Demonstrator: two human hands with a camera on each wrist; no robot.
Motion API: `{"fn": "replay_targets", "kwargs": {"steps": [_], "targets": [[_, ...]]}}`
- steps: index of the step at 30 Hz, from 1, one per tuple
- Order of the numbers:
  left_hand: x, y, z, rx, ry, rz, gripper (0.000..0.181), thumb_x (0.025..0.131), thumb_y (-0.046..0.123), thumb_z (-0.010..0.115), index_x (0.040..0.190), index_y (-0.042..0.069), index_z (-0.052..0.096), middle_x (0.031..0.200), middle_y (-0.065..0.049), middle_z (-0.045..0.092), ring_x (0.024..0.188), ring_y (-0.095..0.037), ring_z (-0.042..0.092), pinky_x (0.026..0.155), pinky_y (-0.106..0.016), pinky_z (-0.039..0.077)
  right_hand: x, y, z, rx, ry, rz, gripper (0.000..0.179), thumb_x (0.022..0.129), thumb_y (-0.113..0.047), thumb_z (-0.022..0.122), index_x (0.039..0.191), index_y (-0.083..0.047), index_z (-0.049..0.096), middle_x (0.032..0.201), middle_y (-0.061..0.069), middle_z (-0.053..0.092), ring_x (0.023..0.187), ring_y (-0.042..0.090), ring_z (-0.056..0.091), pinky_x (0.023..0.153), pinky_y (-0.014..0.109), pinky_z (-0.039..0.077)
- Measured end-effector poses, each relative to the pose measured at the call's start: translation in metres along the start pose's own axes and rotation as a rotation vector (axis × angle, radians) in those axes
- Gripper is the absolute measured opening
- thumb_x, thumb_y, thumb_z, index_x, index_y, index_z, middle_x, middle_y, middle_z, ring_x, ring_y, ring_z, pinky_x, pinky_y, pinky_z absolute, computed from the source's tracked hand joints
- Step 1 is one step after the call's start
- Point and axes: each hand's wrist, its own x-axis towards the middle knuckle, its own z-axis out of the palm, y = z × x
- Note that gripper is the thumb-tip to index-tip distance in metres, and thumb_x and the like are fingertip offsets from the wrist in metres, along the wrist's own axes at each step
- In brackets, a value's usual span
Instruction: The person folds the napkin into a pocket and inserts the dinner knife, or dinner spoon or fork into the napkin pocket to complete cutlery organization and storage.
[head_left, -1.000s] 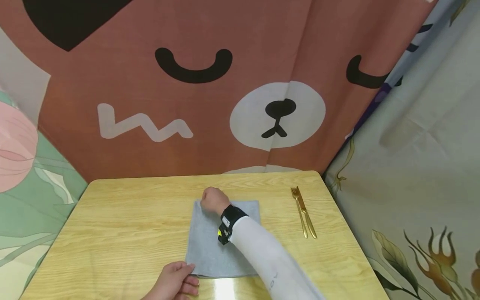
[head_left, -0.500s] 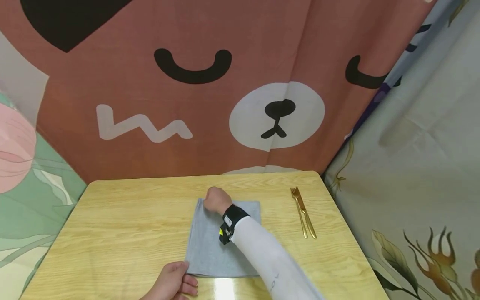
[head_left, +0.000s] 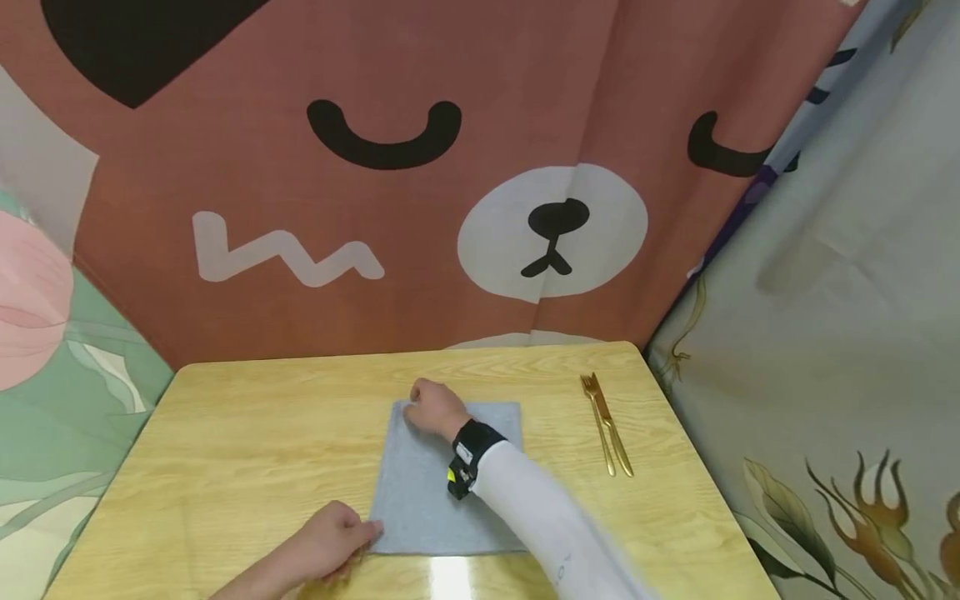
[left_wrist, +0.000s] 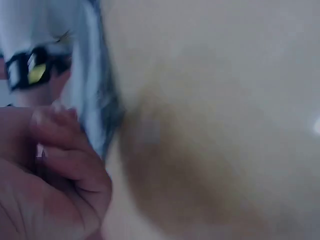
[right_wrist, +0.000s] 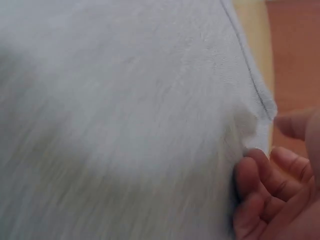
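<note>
A folded grey cloth (head_left: 427, 508) lies flat as a near square on the wooden table in the head view. At its near left corner, my left hand (head_left: 333, 537) pinches the edge between thumb and curled fingers. In the left wrist view those fingers (left_wrist: 75, 165) are bent close to the cloth's blurred edge (left_wrist: 95, 85). My right hand (head_left: 437, 408) reaches across the cloth and holds its far left corner. The right wrist view shows curled fingers (right_wrist: 270, 185) at that corner, with the cloth's hem (right_wrist: 247, 70) running beside them.
A gold fork (head_left: 600, 429) and a gold knife (head_left: 613, 429) lie side by side on the table's right part. The wooden table (head_left: 247, 450) ends at a brown curtain (head_left: 405, 308) with a bear face. A pale floral curtain (head_left: 825, 333) hangs along the right.
My left hand has shifted slightly up and turned at the near left corner. The cloth's far left corner moved a little right, then slightly back, with my right hand.
</note>
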Motion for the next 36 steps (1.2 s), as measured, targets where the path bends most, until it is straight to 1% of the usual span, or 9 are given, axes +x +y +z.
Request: {"fn": "replay_targets", "kwargs": {"steps": [2,4,6,8,10,13,18,26,36], "targets": [[0.009,0.009,-0.005,0.112,0.112,0.084,0.044,0.103,0.038,0.061,0.067,0.012,0.059,0.049,0.008,0.049,0.040,-0.003,0.040,0.038,-0.020,0.034,-0.009,0.004,-0.006,-0.036,-0.026,-0.079,0.028,0.099,-0.036,0.062,0.119,-0.017,0.065,0.109,0.000,0.072,0.082,0.011,0.061,0.076,0.029,0.051],[0.020,0.018,-0.004,0.259,0.257,0.170,0.035,0.102,0.040,0.063,0.080,0.013,0.067,0.063,0.008,0.059,0.053,-0.005,0.051,0.046,-0.025,0.045,-0.019,0.010,-0.011,-0.135,-0.038,-0.169,0.029,0.100,-0.037,0.062,0.121,-0.017,0.065,0.112,0.000,0.072,0.090,0.013,0.064,0.081,0.031,0.054],[0.032,0.022,0.002,0.405,0.370,0.237,0.026,0.100,0.039,0.066,0.098,0.014,0.075,0.085,0.005,0.071,0.077,-0.010,0.067,0.067,-0.031,0.058,-0.030,0.017,-0.014,-0.261,-0.038,-0.252,0.033,0.100,-0.039,0.062,0.124,-0.017,0.066,0.117,0.001,0.072,0.101,0.017,0.067,0.087,0.035,0.055],[0.044,0.023,0.007,0.554,0.420,0.305,0.029,0.099,0.038,0.068,0.115,0.015,0.076,0.113,-0.001,0.076,0.112,-0.021,0.071,0.094,-0.041,0.058,-0.039,0.026,-0.014,-0.379,-0.054,-0.318,0.043,0.100,-0.044,0.060,0.134,-0.018,0.064,0.133,0.004,0.068,0.121,0.021,0.064,0.100,0.039,0.053],[0.055,0.020,0.010,0.663,0.396,0.367,0.041,0.099,0.039,0.068,0.130,0.012,0.071,0.139,-0.010,0.067,0.139,-0.031,0.056,0.113,-0.052,0.046,-0.047,0.034,-0.013,-0.439,-0.098,-0.345,0.057,0.101,-0.052,0.056,0.148,-0.019,0.055,0.153,0.007,0.055,0.142,0.027,0.052,0.113,0.049,0.046],[0.070,0.013,0.010,0.794,0.293,0.389,0.068,0.100,0.051,0.062,0.151,0.009,0.051,0.162,-0.016,0.043,0.156,-0.040,0.030,0.122,-0.061,0.030,-0.056,0.047,-0.008,-0.467,-0.167,-0.330,0.074,0.102,-0.063,0.045,0.163,-0.023,0.032,0.172,0.006,0.025,0.160,0.031,0.024,0.124,0.061,0.028],[0.082,0.005,0.008,0.942,0.165,0.279,0.100,0.094,0.076,0.047,0.164,0.009,0.023,0.172,-0.019,0.012,0.161,-0.040,0.009,0.123,-0.068,0.022,-0.070,0.068,-0.008,-0.445,-0.205,-0.245,0.083,0.101,-0.073,0.032,0.167,-0.026,0.013,0.176,0.000,0.005,0.163,0.029,0.004,0.126,0.065,0.013],[0.077,0.015,0.006,0.992,0.085,0.186,0.107,0.091,0.081,0.046,0.165,0.008,0.020,0.174,-0.015,0.008,0.162,-0.037,0.006,0.122,-0.070,0.018,-0.077,0.096,-0.024,-0.429,-0.192,-0.227,0.084,0.101,-0.073,0.032,0.167,-0.026,0.012,0.176,-0.002,0.006,0.163,0.030,0.005,0.127,0.064,0.010],[0.076,0.020,0.010,1.063,0.062,0.106,0.111,0.089,0.086,0.041,0.166,0.010,0.017,0.175,-0.014,0.006,0.163,-0.035,0.005,0.124,-0.068,0.014,-0.081,0.135,-0.050,-0.382,-0.196,-0.125,0.093,0.097,-0.078,0.035,0.167,-0.022,0.009,0.176,0.001,0.004,0.163,0.031,0.003,0.125,0.068,0.010]]}}
